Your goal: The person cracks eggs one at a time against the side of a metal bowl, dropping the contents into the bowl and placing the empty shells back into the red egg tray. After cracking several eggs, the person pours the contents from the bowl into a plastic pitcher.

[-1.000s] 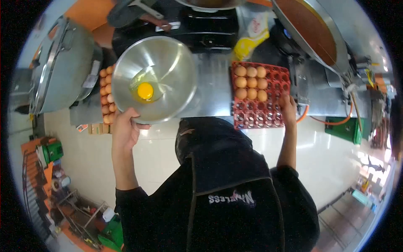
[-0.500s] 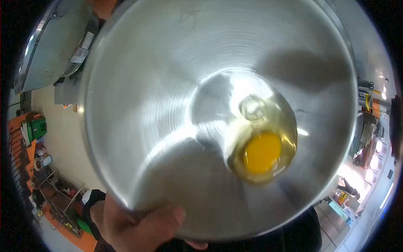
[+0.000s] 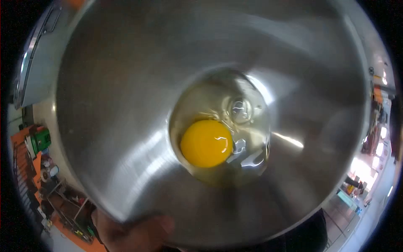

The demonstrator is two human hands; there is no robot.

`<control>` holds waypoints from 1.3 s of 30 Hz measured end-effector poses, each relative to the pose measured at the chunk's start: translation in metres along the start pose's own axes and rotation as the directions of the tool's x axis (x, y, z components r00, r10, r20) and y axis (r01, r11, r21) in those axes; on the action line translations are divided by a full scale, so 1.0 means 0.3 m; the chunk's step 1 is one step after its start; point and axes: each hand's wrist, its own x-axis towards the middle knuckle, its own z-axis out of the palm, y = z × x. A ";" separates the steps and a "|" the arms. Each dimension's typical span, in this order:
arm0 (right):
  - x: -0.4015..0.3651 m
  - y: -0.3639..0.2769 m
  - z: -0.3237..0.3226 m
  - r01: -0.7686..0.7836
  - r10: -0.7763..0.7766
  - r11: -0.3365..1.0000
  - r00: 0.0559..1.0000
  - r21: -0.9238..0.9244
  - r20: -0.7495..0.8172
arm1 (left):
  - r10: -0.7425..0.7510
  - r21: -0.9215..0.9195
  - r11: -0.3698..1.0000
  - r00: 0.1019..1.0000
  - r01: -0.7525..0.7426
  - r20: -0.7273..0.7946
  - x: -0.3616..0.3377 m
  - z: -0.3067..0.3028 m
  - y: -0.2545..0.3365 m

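A large steel bowl (image 3: 113, 96) fills most of the view, tilted toward the camera so that its inside shows. At its bottom lies a raw egg, with a round, unbroken yellow yolk (image 3: 206, 143) left of centre and clear egg white (image 3: 252, 134) spread around it. A bubble (image 3: 240, 110) sits in the white. My left hand (image 3: 136, 233) grips the near-left rim, its thumb over the inside edge; its other fingers are hidden behind the bowl. My right hand is out of view.
A metal vessel (image 3: 42, 54) stands at the upper left. Beyond the bowl on the left are a green object (image 3: 40, 140) and a wire rack (image 3: 67, 199) over an orange surface. Bright windows and a counter (image 3: 342, 216) show at the right.
The bowl is closer to the camera and fills more of the view. The egg has slid leftward from the bowl's right slope onto its bottom. My left hand has moved slightly down and left.
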 end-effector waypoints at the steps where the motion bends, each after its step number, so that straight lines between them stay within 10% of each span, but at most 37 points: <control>1: 0.008 0.009 -0.008 0.017 -0.017 1.000 1.000 -0.003 0.000 | 0.012 0.010 1.000 1.000 -0.012 -0.019 0.004 -0.009 0.003; 5: 0.016 -0.050 -0.019 0.084 -0.085 0.993 0.996 -0.081 -0.014 | 0.028 0.058 0.998 0.995 -0.022 -0.098 0.075 -0.111 -0.026; 7: 0.035 -0.056 -0.016 0.106 -0.113 0.988 0.992 -0.114 -0.056 | 0.399 0.324 0.892 0.885 -0.314 -0.240 0.149 -0.241 -0.088; 9: 0.032 -0.081 0.042 0.136 -0.150 0.979 0.985 -0.151 -0.084 | 0.388 0.349 0.892 0.884 -0.288 -0.260 0.204 -0.311 -0.043; 11: 0.051 -0.049 0.089 0.421 -0.434 0.855 0.901 -0.302 0.029 | 0.388 0.374 0.888 0.872 -0.267 -0.299 0.298 -0.396 -0.049; 22: -0.005 0.007 0.171 0.614 -0.779 0.344 0.609 -0.711 0.148 | 0.554 0.509 0.796 0.731 -0.327 -0.398 0.519 -0.544 -0.035; 24: -0.040 -0.031 0.197 0.461 -0.490 0.318 0.828 -0.829 0.273 | 0.627 0.654 0.691 0.706 -0.309 -0.329 0.531 -0.514 -0.030; 27: -0.097 -0.106 0.243 0.479 -0.532 0.212 0.788 -0.852 0.311 | 0.763 0.875 0.347 0.644 -0.338 -0.054 0.596 -0.643 -0.031; 31: -0.088 -0.102 0.244 0.482 -0.476 0.096 0.791 -0.871 0.385 | 0.818 0.870 0.326 0.572 -0.371 -0.062 0.593 -0.573 -0.060; 33: -0.070 -0.108 0.243 0.484 -0.468 0.096 0.793 -0.870 0.390 | 0.855 0.905 0.070 0.494 -0.419 0.162 0.598 -0.553 -0.057; 39: -0.066 -0.173 0.221 0.571 -0.462 0.076 0.747 -0.818 0.478 | 0.832 0.930 -0.132 0.471 -0.344 0.293 0.581 -0.495 -0.080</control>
